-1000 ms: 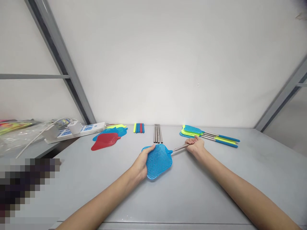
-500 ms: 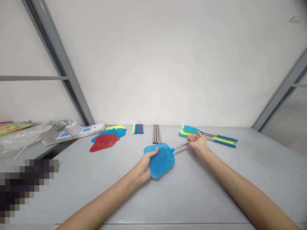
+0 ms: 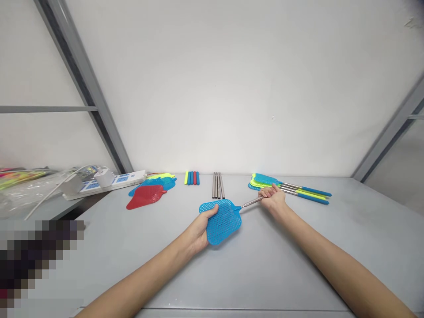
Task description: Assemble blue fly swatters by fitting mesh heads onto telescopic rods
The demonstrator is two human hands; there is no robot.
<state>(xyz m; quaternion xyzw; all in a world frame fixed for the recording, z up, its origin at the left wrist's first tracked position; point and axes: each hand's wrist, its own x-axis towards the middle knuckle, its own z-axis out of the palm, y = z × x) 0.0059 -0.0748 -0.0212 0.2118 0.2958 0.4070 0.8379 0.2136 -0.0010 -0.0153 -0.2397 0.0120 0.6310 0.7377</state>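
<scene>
My left hand (image 3: pixel 202 227) grips a blue perforated fly swatter head (image 3: pixel 225 223) by its left edge, thumb on top. A thin metal rod (image 3: pixel 251 202) joins the neck of that head, and my right hand (image 3: pixel 273 197) is closed round the rod's other end. Just behind my right hand lies a stack of fly swatters (image 3: pixel 265 178) with blue and yellow heads, metal rods and coloured handles. Several loose metal rods (image 3: pixel 217 185) lie side by side behind the blue head. Left of them is a row of yellow, blue and red handle grips (image 3: pixel 192 178).
Loose swatter heads lie at the left: a red one (image 3: pixel 145 197), with blue (image 3: pixel 168 182) and yellow ones behind. A white power strip (image 3: pixel 129 178) with plugs and a cable sits further left, near clear plastic bags (image 3: pixel 39 190). A white wall (image 3: pixel 212 88) rises behind the grey table (image 3: pixel 265 274).
The view has shifted very slightly, so the things on the table sit a little further right. Both hands keep the same hold on the blue head and the rod.
</scene>
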